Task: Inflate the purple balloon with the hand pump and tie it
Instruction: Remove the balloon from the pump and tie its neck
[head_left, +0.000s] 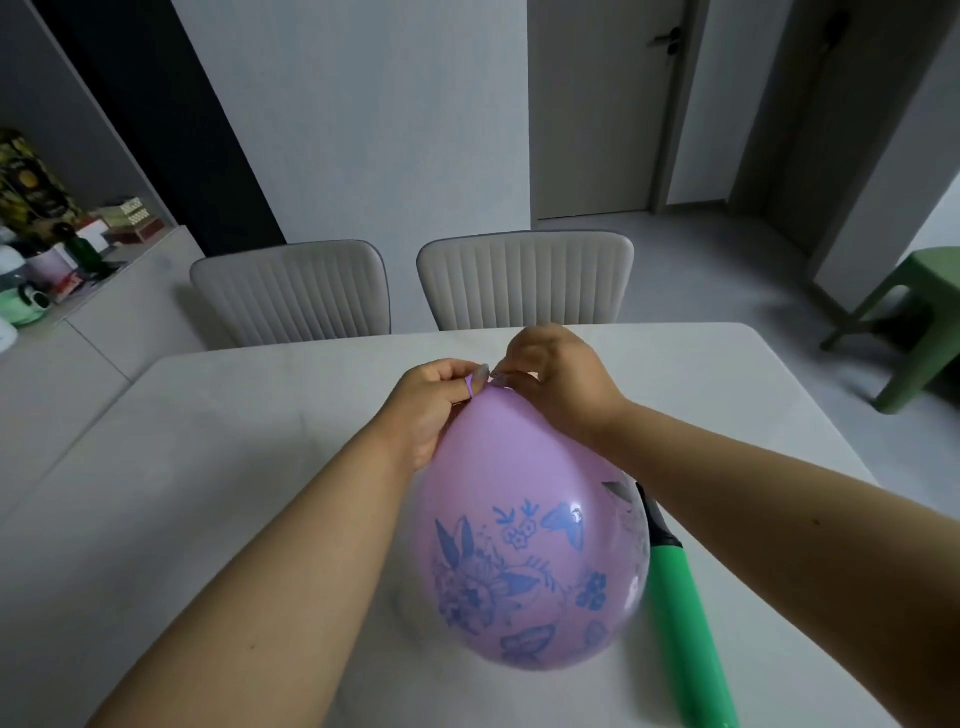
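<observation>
The purple balloon (524, 525) is inflated, printed with blue flowers and butterflies, and is held above the white table (208, 467) with its neck pointing away from me. My left hand (431, 410) pinches the stretched neck, whose rolled lip loops round a fingertip. My right hand (556, 379) pinches the neck from the other side, fingertips meeting those of the left. The green hand pump (685, 618) lies on the table at the right, partly hidden behind the balloon and my right forearm.
Two pale ribbed chairs (291, 291) (524, 278) stand at the table's far edge. A sideboard (78, 291) with boxes and bottles runs along the left. A green stool (914, 322) stands on the floor at the right.
</observation>
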